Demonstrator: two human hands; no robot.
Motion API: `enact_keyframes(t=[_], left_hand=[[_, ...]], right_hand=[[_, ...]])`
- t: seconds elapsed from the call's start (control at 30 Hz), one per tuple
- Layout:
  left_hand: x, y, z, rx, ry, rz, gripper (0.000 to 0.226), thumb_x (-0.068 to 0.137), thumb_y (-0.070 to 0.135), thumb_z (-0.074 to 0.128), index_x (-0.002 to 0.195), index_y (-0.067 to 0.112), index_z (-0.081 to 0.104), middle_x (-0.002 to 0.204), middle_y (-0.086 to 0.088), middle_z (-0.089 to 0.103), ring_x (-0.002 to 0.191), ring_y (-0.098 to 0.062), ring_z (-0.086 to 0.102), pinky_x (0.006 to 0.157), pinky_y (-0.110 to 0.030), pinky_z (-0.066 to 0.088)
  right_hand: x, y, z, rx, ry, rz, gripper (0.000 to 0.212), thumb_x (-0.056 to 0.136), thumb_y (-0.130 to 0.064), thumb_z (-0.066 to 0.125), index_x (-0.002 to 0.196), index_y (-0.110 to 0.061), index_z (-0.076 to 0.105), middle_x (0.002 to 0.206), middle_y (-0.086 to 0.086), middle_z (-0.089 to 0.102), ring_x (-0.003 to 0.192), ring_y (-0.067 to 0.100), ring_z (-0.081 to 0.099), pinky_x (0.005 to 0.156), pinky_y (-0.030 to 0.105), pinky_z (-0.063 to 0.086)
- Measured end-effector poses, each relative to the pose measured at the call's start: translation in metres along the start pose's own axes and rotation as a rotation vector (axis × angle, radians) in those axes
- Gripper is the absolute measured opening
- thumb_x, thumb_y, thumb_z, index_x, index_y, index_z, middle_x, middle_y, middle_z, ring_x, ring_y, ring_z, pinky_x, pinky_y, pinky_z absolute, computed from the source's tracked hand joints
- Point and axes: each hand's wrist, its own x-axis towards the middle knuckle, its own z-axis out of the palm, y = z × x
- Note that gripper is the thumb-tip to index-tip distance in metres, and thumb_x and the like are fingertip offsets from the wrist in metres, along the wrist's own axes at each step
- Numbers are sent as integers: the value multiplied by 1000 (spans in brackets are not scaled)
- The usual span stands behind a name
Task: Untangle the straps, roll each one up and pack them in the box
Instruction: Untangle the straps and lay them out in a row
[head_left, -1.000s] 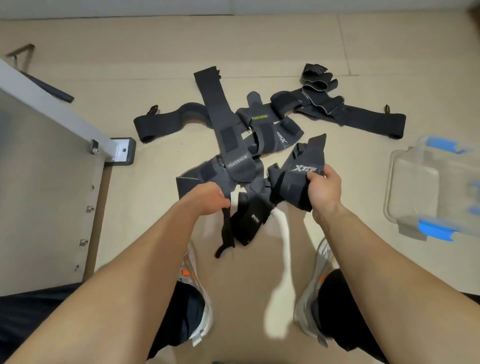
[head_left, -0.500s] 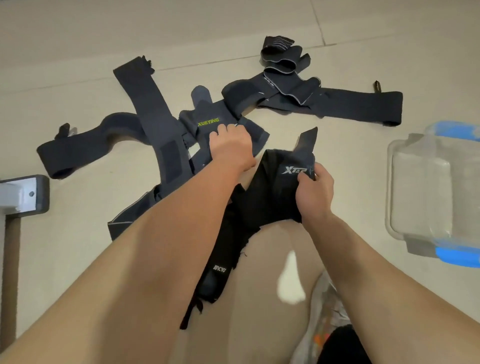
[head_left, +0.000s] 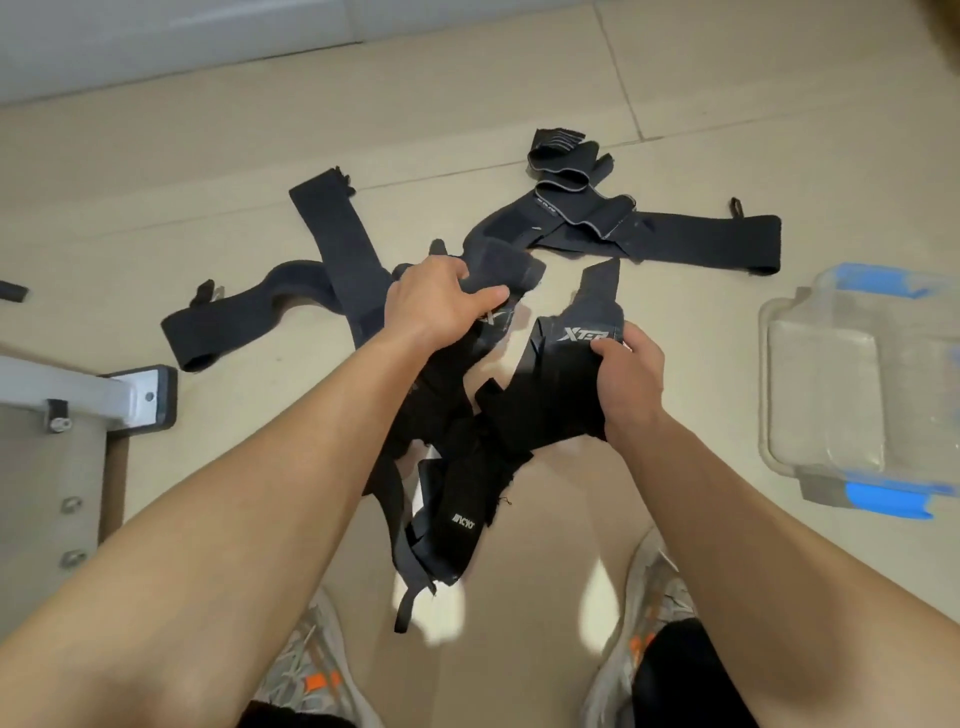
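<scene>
Several dark straps lie tangled on the beige floor. My left hand (head_left: 436, 299) grips a folded strap end (head_left: 511, 267) in the middle of the tangle. My right hand (head_left: 626, 376) pinches a black strap with white lettering (head_left: 571, 332), lifted off the floor. From both hands a bunch of twisted black straps (head_left: 460, 512) hangs down between my arms. One long strap (head_left: 691, 244) stretches to the right at the back, another long strap (head_left: 249, 312) curves left. The clear plastic box (head_left: 857, 384) with blue clips stands open at the right.
A grey metal frame foot (head_left: 137, 397) and a panel stand at the left edge. My two shoes (head_left: 644, 613) are at the bottom. A small folded bundle of straps (head_left: 563, 161) lies at the back. A wall skirting runs along the top left.
My left hand has closed round a strap end in the tangle and lifted it. The bunch between my hands has risen further off the floor. My right hand keeps its hold.
</scene>
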Motion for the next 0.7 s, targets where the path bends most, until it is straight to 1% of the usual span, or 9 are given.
enact_keyframes(t=[0.1,0.23,0.3,0.37,0.43,0.5,0.53,0.63,0.7], left_hand=[[-22,11,-36,-41,104,11,56,88,60,68,62,19,40,58,4,44,63,-23,50,77,-42,44],[-56,19,-81,-253,163,2,57,90,50,72,62,20,33,59,6,33,57,-17,34,62,-34,32],[-70,21,-101,-352,168,6,44,92,46,70,66,18,48,63,7,50,63,-16,50,67,-33,44],[-84,24,-121,-467,145,19,38,89,52,67,87,15,71,84,-2,75,84,-23,71,87,-40,57],[-98,28,-141,-522,144,14,49,87,57,64,103,12,73,97,-11,77,93,-29,74,88,-49,59],[-113,36,-157,-589,146,48,30,98,43,61,105,16,74,98,-6,78,93,-26,75,80,-47,61],[-117,38,-163,-621,148,70,26,101,38,59,106,17,74,100,-5,78,93,-24,75,80,-47,61],[-129,42,-172,-711,101,97,31,105,34,55,114,9,70,103,-11,76,88,-24,72,89,-53,57],[-133,40,-171,-714,61,107,37,105,36,52,119,5,67,109,-18,75,89,-26,71,86,-53,57]], right_hand=[[-23,-29,-4,19,-12,-65,21,98,-8,50,105,-15,69,96,-2,71,89,15,64,74,26,50],[-56,-71,-9,120,-55,-128,18,93,-6,53,84,-15,66,84,0,68,75,17,60,63,24,49],[-72,-91,-12,157,-89,-166,18,92,-6,56,87,-14,71,84,1,70,74,16,63,59,22,50],[-86,-107,-11,141,-123,-196,14,94,-9,59,95,-9,73,86,3,73,76,17,68,59,24,54],[-98,-119,-8,98,-130,-245,14,98,-13,59,98,-11,72,93,5,76,89,23,72,74,33,61],[-111,-129,-2,41,-144,-311,17,101,-15,55,100,-18,72,101,3,77,100,25,73,93,43,60],[-119,-134,1,26,-167,-332,19,102,-16,53,103,-20,72,102,0,77,101,23,73,95,45,59],[-139,-139,15,24,-307,-368,16,100,-26,63,112,-19,70,105,-6,77,97,7,73,88,29,59],[-149,-138,24,-21,-355,-395,48,84,-46,80,122,-20,66,115,-9,75,107,6,70,94,28,56]])
